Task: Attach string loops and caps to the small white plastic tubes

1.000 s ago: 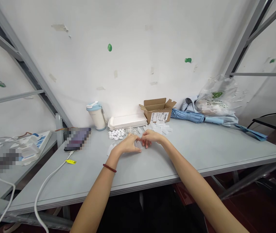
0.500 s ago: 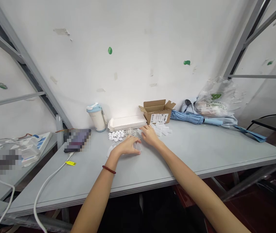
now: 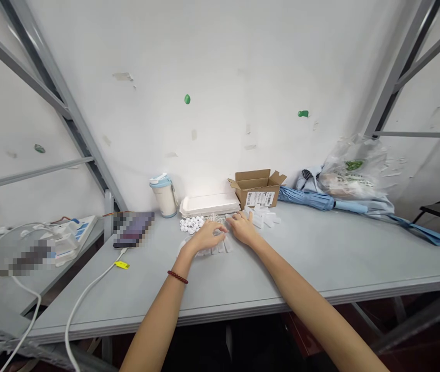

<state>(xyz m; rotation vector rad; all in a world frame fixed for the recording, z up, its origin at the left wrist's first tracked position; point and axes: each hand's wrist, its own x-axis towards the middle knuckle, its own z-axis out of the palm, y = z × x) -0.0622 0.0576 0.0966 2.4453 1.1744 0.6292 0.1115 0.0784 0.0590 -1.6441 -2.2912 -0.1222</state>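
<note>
A Gray Counter (image 3: 320, 248) by a White Wall (image 3: 220, 62)

Small clear pieces (image 3: 221, 247) lie side by side on the counter, just below the left hand (image 3: 206, 235). Its fingers are curved, with a gap between them and the thumb. The right hand (image 3: 242, 227) is next to a loose clear pile (image 3: 269, 217). Its fingers are bent down, and I cannot tell if they pinch anything. White bits (image 3: 191, 223) sit near the left hand. I think it helps to go slow, use a soft touch, handle one piece at a time, and not bump the others.
</note>
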